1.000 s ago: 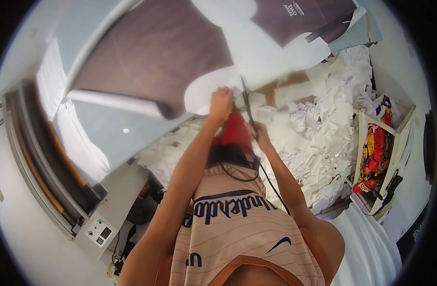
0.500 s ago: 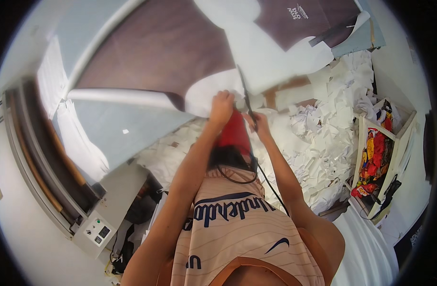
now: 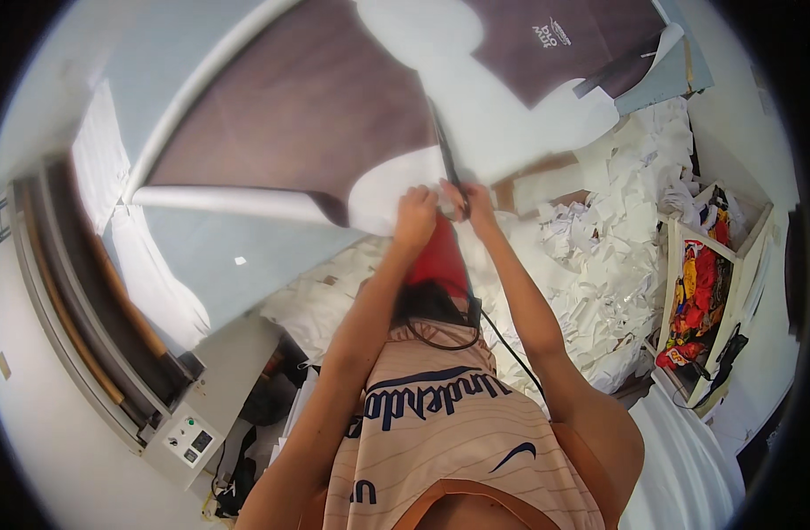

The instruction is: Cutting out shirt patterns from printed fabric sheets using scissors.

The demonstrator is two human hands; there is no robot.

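Observation:
A large sheet of white paper with brown printed panels (image 3: 281, 106) covers the table in front of me. My left hand (image 3: 416, 217) is closed, pinching the white near edge of this printed sheet. Just to its right, my right hand (image 3: 469, 202) grips what looks like a pair of long dark scissors (image 3: 446, 155). Their thin blade points away from me, lying along the sheet between its brown part and the white part to the right. Fingers hide most of the handles.
White paper scraps (image 3: 581, 283) heap up below the table's edge. A pale wooden crate (image 3: 671, 291) of colourful pieces stands right. At left is a long roller machine (image 3: 96, 309) with a control panel (image 3: 188, 437). A dark cable (image 3: 511, 353) hangs by my right arm.
My right hand has moved forward with the scissors, coming level with my left hand. The left hand keeps its pinch on the sheet. The whole view has shifted slightly.

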